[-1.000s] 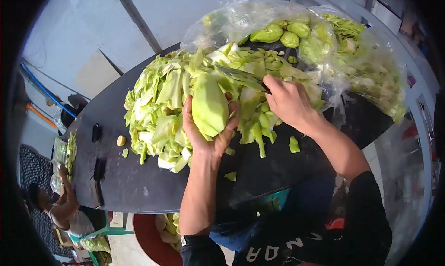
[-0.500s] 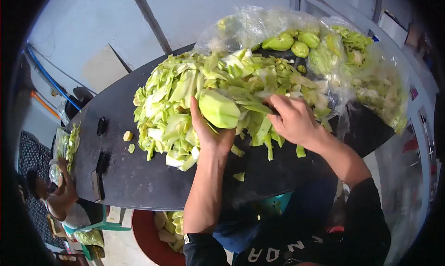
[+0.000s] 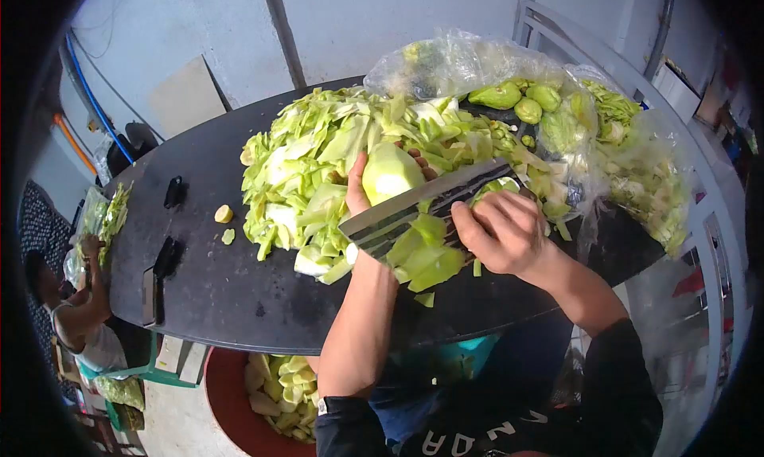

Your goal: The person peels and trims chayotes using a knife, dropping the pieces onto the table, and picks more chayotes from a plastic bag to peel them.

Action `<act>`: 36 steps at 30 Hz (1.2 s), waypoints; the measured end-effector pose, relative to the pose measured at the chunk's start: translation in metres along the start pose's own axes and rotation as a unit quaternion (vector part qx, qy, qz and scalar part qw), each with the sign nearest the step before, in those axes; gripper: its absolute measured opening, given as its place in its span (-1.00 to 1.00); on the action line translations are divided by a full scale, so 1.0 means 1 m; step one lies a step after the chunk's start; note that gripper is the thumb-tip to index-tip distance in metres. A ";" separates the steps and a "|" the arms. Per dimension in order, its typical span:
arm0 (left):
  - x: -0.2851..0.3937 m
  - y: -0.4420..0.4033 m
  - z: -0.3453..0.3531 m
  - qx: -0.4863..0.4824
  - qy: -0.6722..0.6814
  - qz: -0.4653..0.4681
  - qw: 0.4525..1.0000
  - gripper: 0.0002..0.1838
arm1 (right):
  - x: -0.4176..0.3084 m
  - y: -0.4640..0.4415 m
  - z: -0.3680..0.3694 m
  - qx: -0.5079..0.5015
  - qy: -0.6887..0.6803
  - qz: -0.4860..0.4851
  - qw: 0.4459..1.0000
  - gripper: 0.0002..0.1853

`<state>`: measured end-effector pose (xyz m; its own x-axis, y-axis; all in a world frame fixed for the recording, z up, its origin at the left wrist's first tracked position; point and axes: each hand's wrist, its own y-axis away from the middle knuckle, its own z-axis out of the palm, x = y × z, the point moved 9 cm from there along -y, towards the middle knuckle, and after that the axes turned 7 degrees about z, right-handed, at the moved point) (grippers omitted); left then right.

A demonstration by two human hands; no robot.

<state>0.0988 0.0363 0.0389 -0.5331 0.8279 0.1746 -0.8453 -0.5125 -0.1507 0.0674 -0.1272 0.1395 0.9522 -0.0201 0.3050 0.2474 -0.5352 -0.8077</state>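
A dark, curved-edged table (image 3: 239,290) bears a broad heap of thin, pale-green vegetable peelings (image 3: 318,146). The right hand (image 3: 503,230) has its fingers closed on one end of a broad-bladed steel knife (image 3: 382,220), while the left hand's (image 3: 357,193) fingers cup a smooth, rounded, pale-green vegetable (image 3: 390,173) beside the blade, above the heap.
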 end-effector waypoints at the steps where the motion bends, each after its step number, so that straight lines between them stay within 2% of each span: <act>1: 0.000 -0.001 -0.001 0.000 0.000 0.000 1.000 -0.49 | -0.003 -0.001 0.002 -0.001 0.009 -0.015 1.000 -0.77; 4: -0.004 -0.002 -0.003 0.010 0.025 -0.015 1.000 -0.44 | 0.000 0.001 0.010 -0.002 0.022 -0.009 1.000 -0.80; 9: -0.006 0.001 -0.007 0.043 -0.027 -0.023 0.998 -0.35 | 0.009 0.009 0.023 0.027 0.036 -0.005 0.999 -0.82; 14: -0.002 -0.004 -0.007 -0.010 -0.109 -0.020 0.994 -0.34 | 0.011 0.013 0.024 0.013 0.026 0.000 1.000 -0.84; 16: -0.005 0.007 -0.005 0.064 -0.087 -0.017 0.994 -0.35 | 0.026 0.016 0.029 0.009 0.004 0.034 0.999 -0.84; 17: -0.001 0.006 -0.004 0.113 -0.152 0.018 0.982 -0.39 | 0.037 0.017 0.032 0.008 -0.018 0.064 0.998 -0.84; 19: -0.005 0.002 0.000 0.082 -0.105 0.011 0.991 -0.43 | 0.046 0.022 0.032 -0.006 -0.004 0.079 0.997 -0.82; 22: -0.007 0.001 -0.005 0.023 -0.154 -0.017 0.988 -0.46 | 0.031 0.022 0.014 0.015 -0.031 0.030 0.999 -0.82; 25: -0.011 0.001 -0.002 0.003 -0.149 -0.040 0.988 -0.47 | 0.034 0.026 0.020 0.015 -0.056 0.052 0.997 -0.84; 26: -0.013 0.004 0.002 0.004 -0.129 -0.035 0.991 -0.38 | 0.044 0.027 0.027 -0.003 -0.037 0.088 0.995 -0.85; 27: -0.008 0.005 -0.002 0.048 -0.152 0.019 0.987 -0.35 | 0.058 0.029 0.035 -0.020 -0.015 0.122 0.992 -0.85; 28: -0.012 0.006 0.002 0.032 -0.181 -0.006 0.983 -0.34 | 0.071 0.034 0.044 -0.028 -0.007 0.158 0.987 -0.87; 31: -0.017 0.002 0.007 0.029 -0.193 -0.023 0.980 -0.37 | 0.066 0.037 0.034 -0.001 -0.015 0.129 0.991 -0.85; 33: -0.017 0.006 -0.001 0.040 -0.197 -0.039 0.979 -0.41 | 0.049 0.032 0.020 0.014 -0.064 0.069 0.995 -0.79; 35: -0.015 0.004 -0.003 0.042 -0.168 -0.036 0.984 -0.34 | 0.048 0.034 0.024 0.031 -0.075 0.069 0.994 -0.82; 36: -0.014 0.008 0.000 0.055 -0.180 -0.029 0.982 -0.35 | 0.058 0.035 0.036 -0.003 -0.055 0.116 0.992 -0.84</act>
<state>0.0996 0.0210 0.0353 -0.4444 0.7329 0.5151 -0.8633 -0.5039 -0.0279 0.1381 -0.1169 0.1107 0.9972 -0.0510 0.0547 0.0192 -0.5322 -0.8464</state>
